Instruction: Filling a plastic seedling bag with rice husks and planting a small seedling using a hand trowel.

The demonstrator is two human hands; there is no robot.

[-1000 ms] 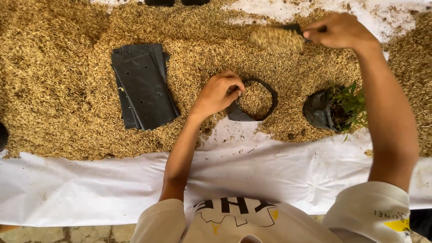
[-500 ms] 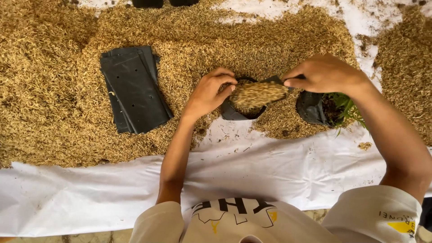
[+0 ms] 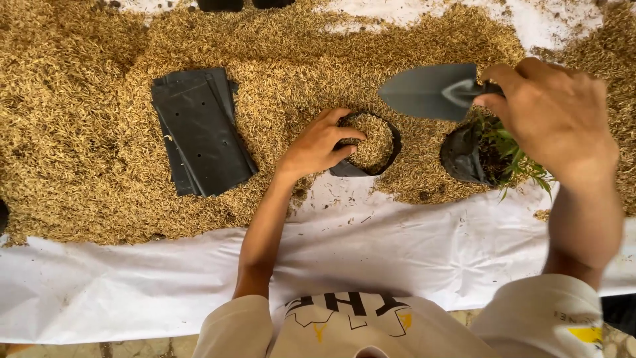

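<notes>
the left hand [image 3: 318,147] grips the near-left rim of a small black bag [image 3: 391,142], fingers curled over the edge and holding the mouth open. the bag stands in the middle of the scene, sunk into a wide bed of rice husks [image 3: 79,132]. husks show inside it almost up to the rim, so filling looks close to done; whether they are packed down cannot be told.

the right hand [image 3: 553,113] is clenched around the handle of a grey trowel [image 3: 427,91]. the blade is held flat above the husks, just far-right of the open bag, and it carries no load.

just right of that bag, partly under the right hand, stands a second black bag with a green seedling [image 3: 513,149] in dark soil. this one appears finished.

a flat stack of empty bags [image 3: 199,129] lies to the left, well apart from both hands. judged from this, many bags are not yet filled.

a white sheet [image 3: 397,245] lies under the husks and covers the near edge.
</notes>
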